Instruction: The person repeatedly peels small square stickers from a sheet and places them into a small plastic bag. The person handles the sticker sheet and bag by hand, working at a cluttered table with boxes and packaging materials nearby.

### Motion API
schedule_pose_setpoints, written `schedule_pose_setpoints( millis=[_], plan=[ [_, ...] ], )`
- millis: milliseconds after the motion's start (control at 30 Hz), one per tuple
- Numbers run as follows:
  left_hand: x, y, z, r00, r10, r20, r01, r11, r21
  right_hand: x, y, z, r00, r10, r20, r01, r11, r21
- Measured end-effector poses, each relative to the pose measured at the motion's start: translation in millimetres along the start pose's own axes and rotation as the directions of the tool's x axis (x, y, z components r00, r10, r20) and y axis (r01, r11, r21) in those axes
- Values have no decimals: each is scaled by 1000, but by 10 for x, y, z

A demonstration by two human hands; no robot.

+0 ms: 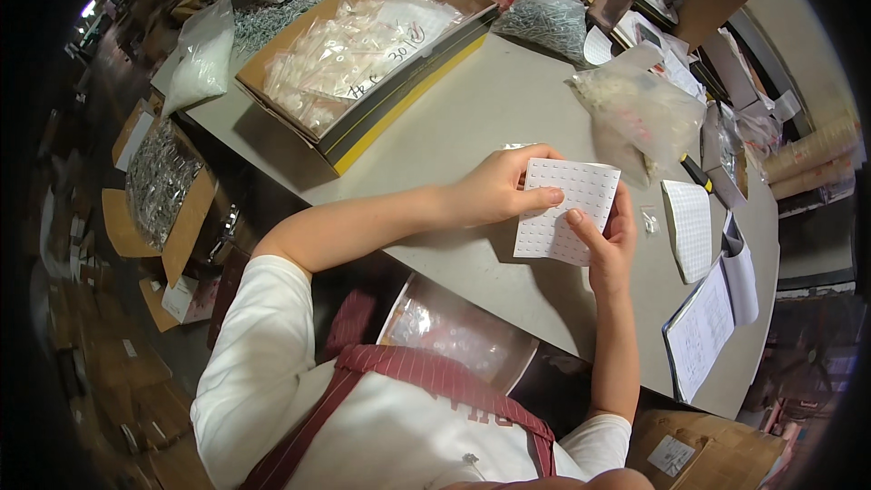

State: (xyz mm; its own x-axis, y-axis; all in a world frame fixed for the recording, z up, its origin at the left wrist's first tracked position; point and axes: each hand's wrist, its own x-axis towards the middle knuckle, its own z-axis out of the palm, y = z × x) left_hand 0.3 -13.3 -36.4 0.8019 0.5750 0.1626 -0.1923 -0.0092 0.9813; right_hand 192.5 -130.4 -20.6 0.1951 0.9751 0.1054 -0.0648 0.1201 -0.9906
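Observation:
Between my two hands, above the grey table, is a white sheet of small printed labels (562, 234), perhaps a few sheets together. My left hand (510, 183) grips its upper left part, thumb on the front and fingers behind. At the right edge my right hand (613, 240) pinches it, thumb flat on the front, fingers behind. To the right of the right hand lies a tiny clear bag with white pieces (649, 220). Partly hidden behind the left hand is another bit of clear plastic (517, 146).
A long cardboard box (399, 95) full of small clear bags stands at the far left. Bags of screws (543, 23) and pale parts (640, 109) lie far right, near another label sheet (687, 231) and a clipboard (703, 331). An open drawer (454, 331) holds small bags below the table edge.

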Motion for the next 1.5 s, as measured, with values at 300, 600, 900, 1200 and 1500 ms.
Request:
schedule_pose_setpoints(
  millis=[300, 600, 900, 1200, 1500],
  plan=[
    [5, 3, -2, 1000, -2, 5, 2, 999, 51, 8, 24, -33, 1000, 8, 7, -8, 1000, 0],
    [-2, -26, 0, 1000, -8, 2, 8, 999, 50, 1, 24, -28, 1000, 12, 1, -12, 1000, -28],
    [-10, -83, -9, 995, -62, -80, 70, 992, 102, -14, 2, 2, 1000, 11, -21, -12, 999, -39],
    [-44, -39, 0, 998, -65, -17, 65, 998, 2, 7, 30, -107, 993, 47, -106, -50, 998, -30],
    [12, 77, -79, 990, -108, 95, 95, 986, 136, -25, -41, -115, 974, 201, 108, -171, 956, -237]
  ],
)
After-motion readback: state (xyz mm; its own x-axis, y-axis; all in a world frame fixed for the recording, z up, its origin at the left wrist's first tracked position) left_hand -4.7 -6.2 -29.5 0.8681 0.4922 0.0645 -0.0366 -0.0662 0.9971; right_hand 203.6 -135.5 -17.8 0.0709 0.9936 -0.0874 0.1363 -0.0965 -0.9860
